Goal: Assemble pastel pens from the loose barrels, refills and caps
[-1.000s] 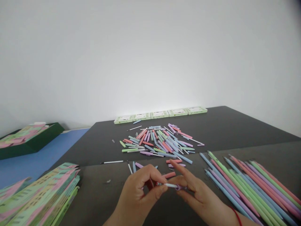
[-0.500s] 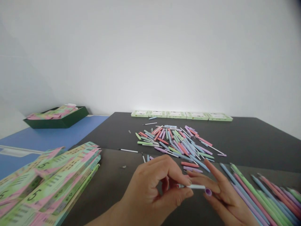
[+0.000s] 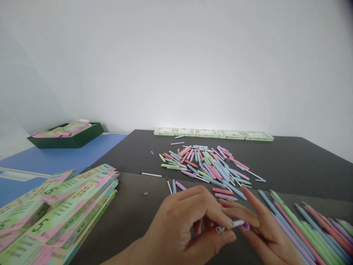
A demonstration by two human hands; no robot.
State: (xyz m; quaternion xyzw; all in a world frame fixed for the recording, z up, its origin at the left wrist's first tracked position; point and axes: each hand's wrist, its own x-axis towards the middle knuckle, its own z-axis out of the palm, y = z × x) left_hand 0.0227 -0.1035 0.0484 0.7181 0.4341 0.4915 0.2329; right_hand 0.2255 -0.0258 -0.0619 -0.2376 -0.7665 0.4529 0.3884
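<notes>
Low in the middle of the head view, my left hand (image 3: 184,224) pinches a thin white pen refill (image 3: 237,223) between thumb and forefinger. One end of the refill sticks out behind the fingertips, and the other points right. That right end is at the mouth of a purple pen barrel (image 3: 245,226); I cannot tell how far it is inside. My right hand (image 3: 268,235) grips the barrel between its thumb and fingers, with the forefinger stretched upward. Most of the barrel is hidden. Beyond the hands lie a red pen cap (image 3: 222,191) and a purple pen cap (image 3: 226,197).
A pile of pastel pen parts (image 3: 204,163) covers the middle of the black table (image 3: 286,162). Long pastel pens (image 3: 306,228) lie at right, printed card packs (image 3: 60,213) at left. Flat light-green boxes (image 3: 206,133) line the back. A dark green tray (image 3: 82,138) sits on a blue surface.
My view has swung left since the first frame. The left hand has moved right, bringing the refill's end to the purple barrel's mouth. The right hand keeps its grip.
</notes>
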